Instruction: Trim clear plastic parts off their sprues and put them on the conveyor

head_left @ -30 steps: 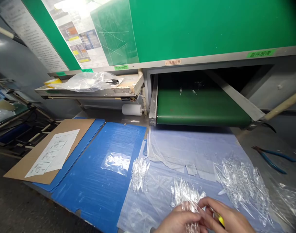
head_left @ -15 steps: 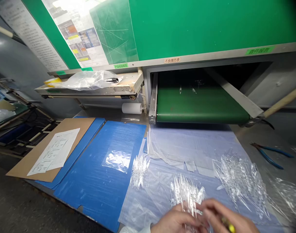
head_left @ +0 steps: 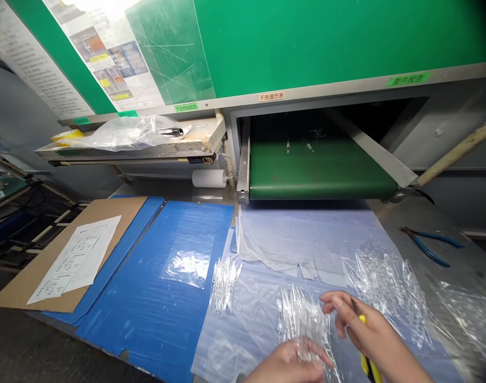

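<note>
My left hand point(head_left: 293, 364) is at the bottom of the view, its fingers closed on clear plastic pieces. Just beyond it lies a bunch of slim clear plastic pieces point(head_left: 302, 311), partly hidden by the fingers. My right hand point(head_left: 370, 332) is raised to the right of that bunch, thumb and forefinger bent towards it. Tucked in this hand is a hand tool with yellow-and-black handles point(head_left: 371, 367); a dark tip shows above the fingers, but its exact kind is unclear. A larger heap of clear plastic pieces point(head_left: 388, 290) lies beyond my right hand, and a smaller bunch point(head_left: 224, 284) to the left.
A green conveyor belt point(head_left: 318, 170) carries several small clear pieces. Blue-handled pliers point(head_left: 430, 246) lie at the right. Blue boards point(head_left: 147, 298), a clear bag point(head_left: 187, 268) and cardboard with a paper sheet point(head_left: 77, 258) are at the left. A plastic-covered shelf point(head_left: 213, 141) stands above.
My right hand has moved up and away from my left, which has shifted slightly down. The camera view has turned slightly, so the surroundings sit further left.
</note>
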The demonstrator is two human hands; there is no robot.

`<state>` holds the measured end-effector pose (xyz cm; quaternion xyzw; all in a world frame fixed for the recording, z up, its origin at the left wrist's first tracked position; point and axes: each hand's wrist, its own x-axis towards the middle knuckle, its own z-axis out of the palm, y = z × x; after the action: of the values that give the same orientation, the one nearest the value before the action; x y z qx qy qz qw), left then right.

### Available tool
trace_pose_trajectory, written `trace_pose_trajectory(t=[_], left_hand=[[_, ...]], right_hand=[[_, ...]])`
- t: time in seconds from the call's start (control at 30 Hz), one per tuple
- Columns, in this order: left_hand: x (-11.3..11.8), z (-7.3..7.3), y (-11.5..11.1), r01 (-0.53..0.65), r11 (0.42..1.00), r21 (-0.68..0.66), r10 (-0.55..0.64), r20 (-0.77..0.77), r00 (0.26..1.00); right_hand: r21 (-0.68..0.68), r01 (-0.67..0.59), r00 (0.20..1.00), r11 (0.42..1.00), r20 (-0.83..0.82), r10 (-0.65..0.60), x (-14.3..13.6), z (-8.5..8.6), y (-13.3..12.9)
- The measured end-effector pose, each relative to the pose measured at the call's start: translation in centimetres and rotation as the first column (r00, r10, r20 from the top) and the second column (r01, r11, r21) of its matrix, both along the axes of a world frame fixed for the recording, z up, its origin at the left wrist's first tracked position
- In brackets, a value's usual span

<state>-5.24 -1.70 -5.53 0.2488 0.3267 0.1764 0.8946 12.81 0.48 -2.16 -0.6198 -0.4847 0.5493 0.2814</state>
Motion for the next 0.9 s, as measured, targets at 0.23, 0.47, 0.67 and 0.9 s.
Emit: trace_pose_trajectory(t=[0.23, 0.47, 0.67, 0.9], left_hand=[[1.8, 2.4, 1.9, -0.129, 0.992, -0.007, 0.129, 0.111, 0.985], [1.4, 4.6, 2.6, -0.322, 0.940, -0.110, 0.334, 0.117, 0.935], [1.4, 4.8, 2.8, -0.240, 0.959, -0.148, 0.265, 0.185, 0.946], [1.4, 5.0, 2.8, -0.245, 0.950, -0.193, 0.280, 0.179, 0.943]], right_hand=[[-0.025, 0.082, 0.990, 0.996, -0.112, -0.084, -1.3, 1.0, 0.8], [-0.049, 0.142, 0.976, 0.989, -0.161, -0.148, -0.9, 2.4, 2.0], [-0.051, 0.160, 0.975, 0.986, -0.146, -0.166, -1.2, 2.9, 3.3], [-0.052, 0.132, 0.977, 0.990, -0.160, -0.138, -1.3, 2.7, 3.6]])
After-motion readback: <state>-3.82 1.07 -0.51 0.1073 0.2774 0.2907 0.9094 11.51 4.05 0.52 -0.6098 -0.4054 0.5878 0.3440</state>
